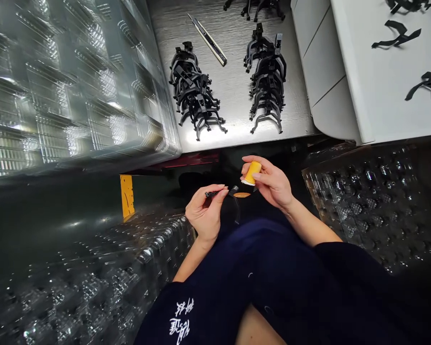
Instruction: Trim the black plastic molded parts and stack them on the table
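Pinched between the thumb and fingers of my left hand (205,210) is a black plastic part (233,190), its far end pointing right. My right hand (273,184) is wrapped round a small yellow cylinder (253,172) with a white lower rim, held just right of and above the black part. Both hands are in front of my body, below the metal table's edge. On the table (233,86) lie a left pile of black clips (197,91) and a right pile of black clips (267,81).
A white and black cutter (208,39) lies between the piles. Stacked clear trays (75,86) stand at the left, and more trays (366,206) at the lower right. A white surface (373,96) at the right bears loose black parts (425,87). A yellow post (127,196) stands lower left.
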The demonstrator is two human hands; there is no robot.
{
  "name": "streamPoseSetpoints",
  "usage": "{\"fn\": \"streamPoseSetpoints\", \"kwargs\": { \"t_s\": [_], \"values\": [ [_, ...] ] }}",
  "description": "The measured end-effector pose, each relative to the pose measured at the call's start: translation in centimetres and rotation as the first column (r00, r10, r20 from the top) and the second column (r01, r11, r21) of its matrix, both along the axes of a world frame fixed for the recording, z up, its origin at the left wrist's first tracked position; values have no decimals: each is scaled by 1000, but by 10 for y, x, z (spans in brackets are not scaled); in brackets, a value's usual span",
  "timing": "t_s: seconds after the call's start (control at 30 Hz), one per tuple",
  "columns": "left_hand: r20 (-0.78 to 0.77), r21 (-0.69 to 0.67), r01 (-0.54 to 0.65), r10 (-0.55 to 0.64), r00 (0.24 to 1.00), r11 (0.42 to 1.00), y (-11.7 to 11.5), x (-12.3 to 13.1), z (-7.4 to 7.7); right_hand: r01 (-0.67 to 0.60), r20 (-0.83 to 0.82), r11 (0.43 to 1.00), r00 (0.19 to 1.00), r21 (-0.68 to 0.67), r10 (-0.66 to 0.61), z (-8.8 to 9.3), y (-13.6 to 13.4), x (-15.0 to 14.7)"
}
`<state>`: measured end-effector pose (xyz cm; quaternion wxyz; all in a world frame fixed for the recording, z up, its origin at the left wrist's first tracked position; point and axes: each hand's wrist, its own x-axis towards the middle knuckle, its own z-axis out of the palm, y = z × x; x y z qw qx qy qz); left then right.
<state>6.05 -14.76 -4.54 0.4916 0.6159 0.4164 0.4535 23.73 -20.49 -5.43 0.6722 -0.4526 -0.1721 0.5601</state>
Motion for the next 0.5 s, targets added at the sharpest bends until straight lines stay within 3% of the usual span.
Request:
{"fn": "streamPoseSetpoints", "kwargs": {
  "t_s": [0.1,0.27,0.4,0.47,0.5],
  "values": [
    [1,10,-18,18,1000,1000,-2,0,0,15,239,999,971,45,-25,0,-5,-3],
    [-61,81,28,-23,998,996,-2,0,2,-20,590,986,803,163,-81,7,-15,-13],
    [-125,219,71,-44,991,973,-2,0,5,-148,810,938,557,315,-184,10,-16,-14],
    [-169,306,107,-57,984,946,-1,0,7,-144,883,949,427,281,-196,8,-14,-9],
    [-199,343,131,-65,978,930,0,0,8,-105,898,964,401,244,-184,7,-14,-6]
  ]
}}
